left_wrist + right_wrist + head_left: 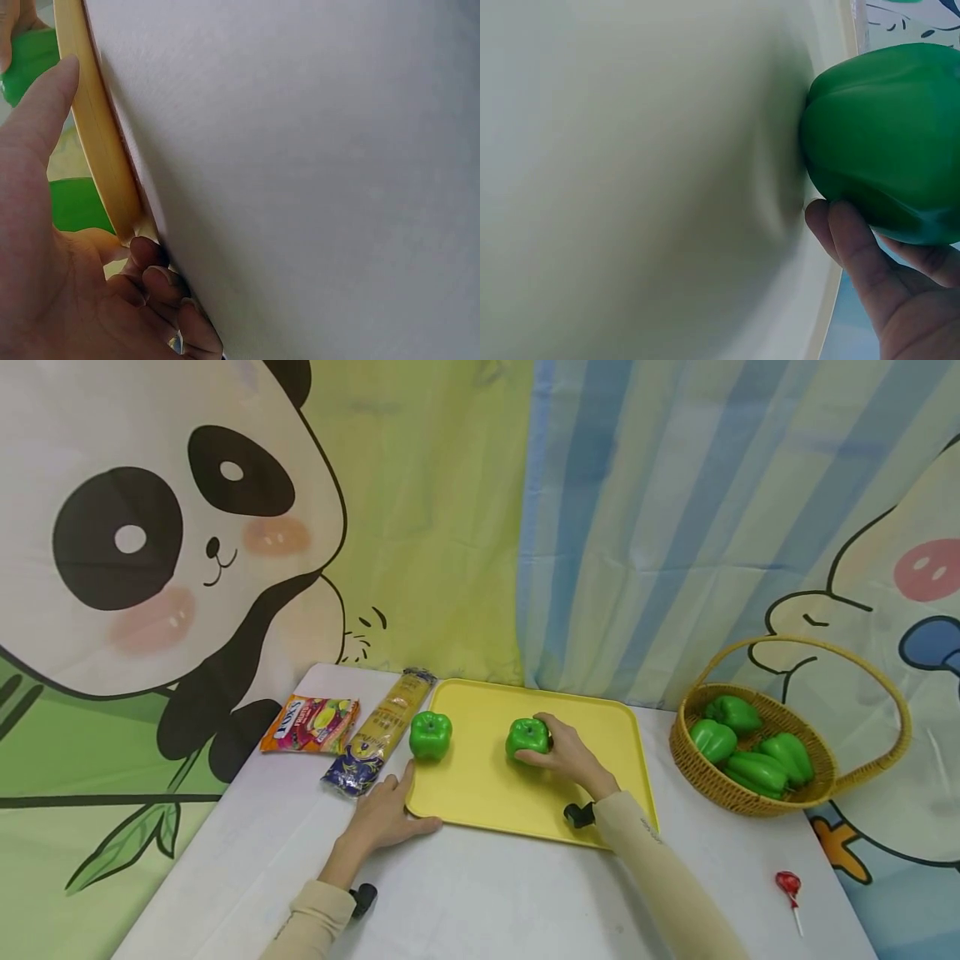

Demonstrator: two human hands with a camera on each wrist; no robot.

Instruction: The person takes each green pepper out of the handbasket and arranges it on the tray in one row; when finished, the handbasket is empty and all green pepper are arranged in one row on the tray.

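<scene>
My right hand (572,756) grips a glossy green bell pepper (525,739) on the yellow tray (480,797), near its middle. In the right wrist view, the fingers curl against the side of that pepper (889,139). A second green bell pepper (431,737) stands at the tray's left side, apart from both hands. At the tray's near left corner rests my left hand (386,814), its thumb and index finger spread along the two edges. The left wrist view has the thumb straight against the tray rim (97,127), with the other fingers loosely bent by the corner.
A wicker basket (686,760) with several green peppers (757,771) stands right of the tray. Left of the tray lie a long pasta packet (382,727) and an orange candy bag (311,724). A red lollipop (788,883) lies at the front right of the white table (510,893).
</scene>
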